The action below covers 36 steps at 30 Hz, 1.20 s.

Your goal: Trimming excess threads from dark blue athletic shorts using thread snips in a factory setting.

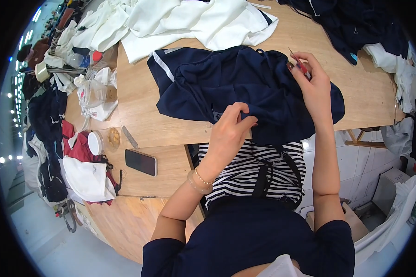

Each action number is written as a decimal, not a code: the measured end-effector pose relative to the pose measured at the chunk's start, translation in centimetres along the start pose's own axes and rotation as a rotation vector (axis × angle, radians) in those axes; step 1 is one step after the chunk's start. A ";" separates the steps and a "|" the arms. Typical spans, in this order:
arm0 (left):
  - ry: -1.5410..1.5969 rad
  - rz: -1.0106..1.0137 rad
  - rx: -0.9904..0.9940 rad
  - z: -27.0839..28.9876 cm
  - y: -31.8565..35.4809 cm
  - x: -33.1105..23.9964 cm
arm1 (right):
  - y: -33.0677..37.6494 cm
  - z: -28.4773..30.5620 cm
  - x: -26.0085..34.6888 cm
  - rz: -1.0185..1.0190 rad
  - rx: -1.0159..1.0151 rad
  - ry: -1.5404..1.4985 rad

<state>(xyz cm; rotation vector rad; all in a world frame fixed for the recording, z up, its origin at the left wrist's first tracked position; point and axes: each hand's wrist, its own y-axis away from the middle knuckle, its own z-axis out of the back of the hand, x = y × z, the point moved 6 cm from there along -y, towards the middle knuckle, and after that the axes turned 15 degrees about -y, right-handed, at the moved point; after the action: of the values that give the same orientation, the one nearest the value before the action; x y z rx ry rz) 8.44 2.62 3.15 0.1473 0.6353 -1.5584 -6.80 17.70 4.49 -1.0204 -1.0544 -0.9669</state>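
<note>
A navy garment [245, 87] lies bunched on the wooden table, its near part hanging over the edge toward my lap. A white stripe runs along its left end. My left hand [231, 131] has its fingers pinched on the cloth at the near edge, beside a small grey label [217, 115]. Above the garment's right side, my right hand [315, 85] is closed around a small pointed tool [304, 68] with a red handle. The tool's thin tip points up and to the left, off the cloth. Its exact kind is partly hidden by my fingers.
White garments [194, 23] are heaped along the far side, and more navy cloth [356, 23] at the far right. To the left are a phone [141, 162], a white-lidded jar [107, 140], a metal blade-like strip [130, 136] and a clear plastic container [97, 94].
</note>
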 end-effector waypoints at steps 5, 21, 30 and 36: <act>0.134 0.111 -0.063 -0.8 -0.4 2.0 | 2.5 -0.3 1.0 -0.080 0.093 -0.192; 0.102 0.042 -0.114 -0.5 0.6 1.0 | 4.2 -1.8 1.3 0.043 0.460 0.167; 0.213 0.191 -0.108 -1.4 0.7 2.6 | 4.8 -4.1 1.2 0.269 0.585 0.327; 0.184 0.177 -0.095 -1.1 0.3 2.5 | 4.3 -5.2 1.4 0.318 0.657 0.366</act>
<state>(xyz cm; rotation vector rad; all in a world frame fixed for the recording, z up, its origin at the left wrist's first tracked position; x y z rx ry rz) 8.14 0.92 0.96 0.2709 0.8177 -1.3505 -1.30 13.58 4.13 -0.4222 -0.7863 -0.4634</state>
